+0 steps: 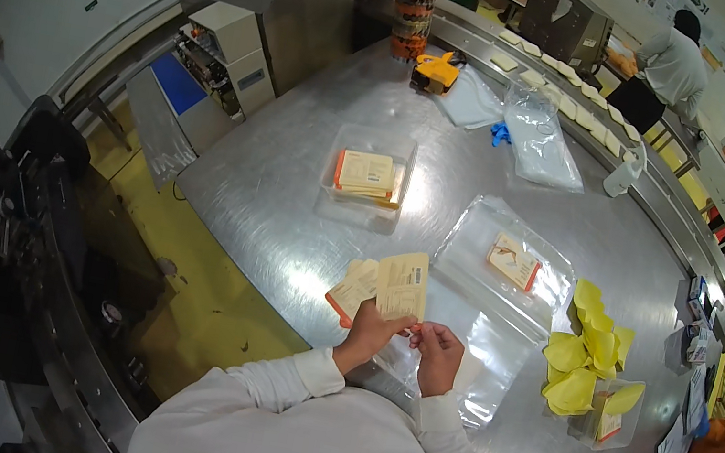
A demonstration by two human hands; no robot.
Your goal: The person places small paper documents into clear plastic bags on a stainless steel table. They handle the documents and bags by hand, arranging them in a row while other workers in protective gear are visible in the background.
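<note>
Over the near edge of the steel table, my left hand [369, 338] is closed round a cream printed card [403, 284] that stands tilted up. My right hand [439, 355] pinches at the same card's lower right corner, where a bit of orange shows; the fingertips partly hide it. More cream cards with orange edges [351, 289] lie fanned just left of the held one. Beneath and beside my hands are clear plastic bags [485, 355]. A further card [514, 261] rests on a clear bag to the right.
A clear plastic tub [359, 214] holds stacked cards. Yellow scoop-shaped sheets [587, 354] lie at the right beside a small tub [621, 429]. Farther back are an orange tape dispenser [435, 72], stacked tape rolls [413, 17] and a conveyor with pale flat pieces [584, 115]. Other people work nearby.
</note>
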